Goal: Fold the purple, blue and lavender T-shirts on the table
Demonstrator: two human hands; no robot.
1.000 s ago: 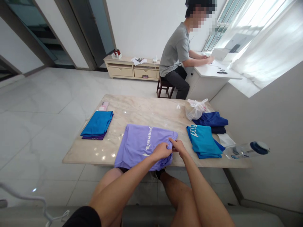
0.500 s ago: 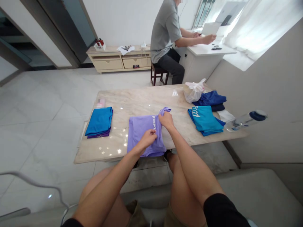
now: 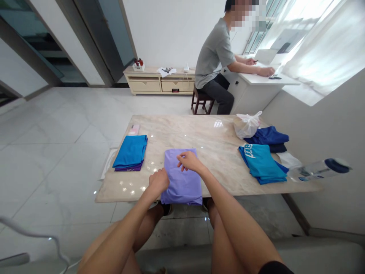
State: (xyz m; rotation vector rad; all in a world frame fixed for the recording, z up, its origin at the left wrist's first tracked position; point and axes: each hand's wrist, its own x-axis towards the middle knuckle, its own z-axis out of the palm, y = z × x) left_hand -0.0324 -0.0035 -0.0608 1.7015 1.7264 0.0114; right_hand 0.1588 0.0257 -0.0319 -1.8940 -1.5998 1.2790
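Note:
A folded lavender shirt [image 3: 182, 186] lies at the near edge of the table in front of me, its lower end at the table's rim. My left hand [image 3: 159, 181] is closed at the shirt's left edge, fingers curled against the cloth and partly hidden. Over the shirt's upper part is my right hand [image 3: 189, 161], fingers bent but apart, with nothing in them. To the left sits a folded blue garment [image 3: 130, 151] on top of a dark purple one [image 3: 129, 168]. On the right lies a folded teal shirt [image 3: 262, 163] with white lettering.
The marble-look table [image 3: 219, 160] also carries a white plastic bag [image 3: 246, 125], dark blue clothing [image 3: 269, 135], a clear bottle [image 3: 313, 170] lying at the right, and a small pink packet [image 3: 134, 129]. Beyond it, a person [image 3: 213, 53] sits at a white desk [image 3: 268, 78]. A low cabinet [image 3: 145, 86] stands behind.
The shirt's right part, with white lettering, is now folded out of sight. My right hand has let go of the bunched cloth; my left has moved to the left edge. The view has shifted.

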